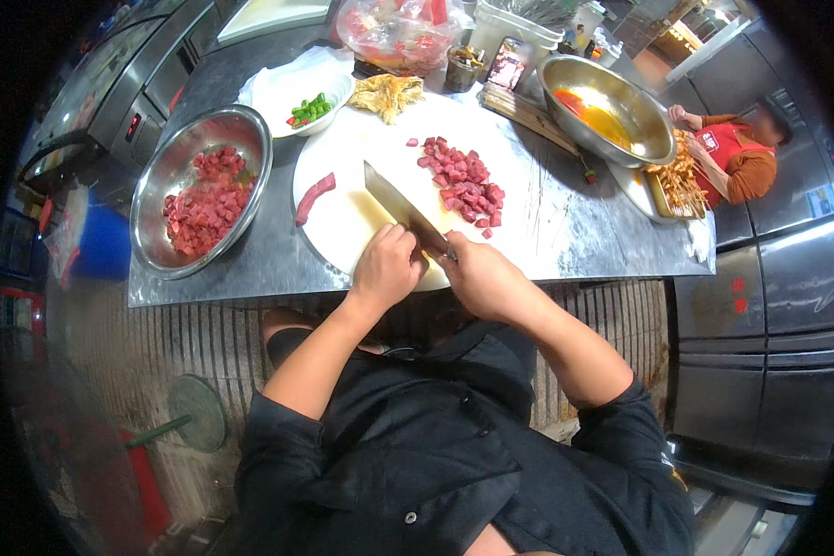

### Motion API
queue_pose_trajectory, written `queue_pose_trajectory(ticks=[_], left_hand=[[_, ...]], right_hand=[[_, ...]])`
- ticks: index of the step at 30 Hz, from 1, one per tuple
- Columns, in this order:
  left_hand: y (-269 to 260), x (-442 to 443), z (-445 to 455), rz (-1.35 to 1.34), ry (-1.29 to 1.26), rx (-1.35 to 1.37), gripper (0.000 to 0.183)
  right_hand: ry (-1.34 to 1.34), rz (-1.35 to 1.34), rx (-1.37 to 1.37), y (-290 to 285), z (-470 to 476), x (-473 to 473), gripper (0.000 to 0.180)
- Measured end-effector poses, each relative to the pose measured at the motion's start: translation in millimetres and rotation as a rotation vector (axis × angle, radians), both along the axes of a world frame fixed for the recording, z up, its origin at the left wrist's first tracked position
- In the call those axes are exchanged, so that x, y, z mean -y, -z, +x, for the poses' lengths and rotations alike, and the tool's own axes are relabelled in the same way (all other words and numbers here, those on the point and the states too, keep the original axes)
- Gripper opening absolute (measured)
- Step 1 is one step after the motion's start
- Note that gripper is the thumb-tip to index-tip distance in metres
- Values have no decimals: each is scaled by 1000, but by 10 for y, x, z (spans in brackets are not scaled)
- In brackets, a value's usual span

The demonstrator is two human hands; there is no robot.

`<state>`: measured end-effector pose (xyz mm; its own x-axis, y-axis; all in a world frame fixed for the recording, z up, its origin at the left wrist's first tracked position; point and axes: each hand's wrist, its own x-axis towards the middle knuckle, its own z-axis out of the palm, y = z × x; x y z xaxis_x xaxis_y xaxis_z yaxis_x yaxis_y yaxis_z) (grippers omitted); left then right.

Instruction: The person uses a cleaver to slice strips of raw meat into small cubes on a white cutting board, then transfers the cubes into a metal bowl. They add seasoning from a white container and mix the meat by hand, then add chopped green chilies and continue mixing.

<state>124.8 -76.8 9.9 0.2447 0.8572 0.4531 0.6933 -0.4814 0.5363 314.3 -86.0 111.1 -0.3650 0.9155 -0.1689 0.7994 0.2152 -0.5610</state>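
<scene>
My right hand (485, 276) grips the handle of a Chinese cleaver (397, 198), whose blade points away and to the left over a round white cutting board (358, 149). Close against the blade's left side, my left hand (389, 264) rests on the board with its fingers curled; whatever lies under them is hidden. One strip of raw red meat (315, 199) lies near the board's left edge. Cubes of raw meat (467, 182) form a loose pile right of the blade. More cut meat (212, 205) fills part of a steel bowl (263, 142) left of the board.
Behind the board are a white bowl (342, 97) with cut green and red peppers, a crumpled yellowish cloth (387, 96), and a phone (509, 64). A steel bowl (657, 132) with orange liquid stands right. Beyond it, a person (740, 156) handles skewered food (680, 170).
</scene>
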Motion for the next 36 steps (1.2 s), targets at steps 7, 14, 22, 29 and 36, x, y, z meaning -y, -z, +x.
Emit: queue_pose_trajectory(ticks=[7,14,22,29,36], left_hand=[[-52,2,-32,8,32,57,11],[-31,99,-112,-6,-11,119,10],[30,51,-142,-16,6,57,11],[-54,133,-160,-64,-1,24,11],[-77,-117,-7,-15,9,111,14]], right_hand=[[17,60,-20,171,-154,-241,27],[-86,64,-5,-27,-24,-50,27],[-38,54,-4,142,-278,-39,29],[-9,88,10,209,-24,-306,26],[75,72,-6,153,155,-428,28]])
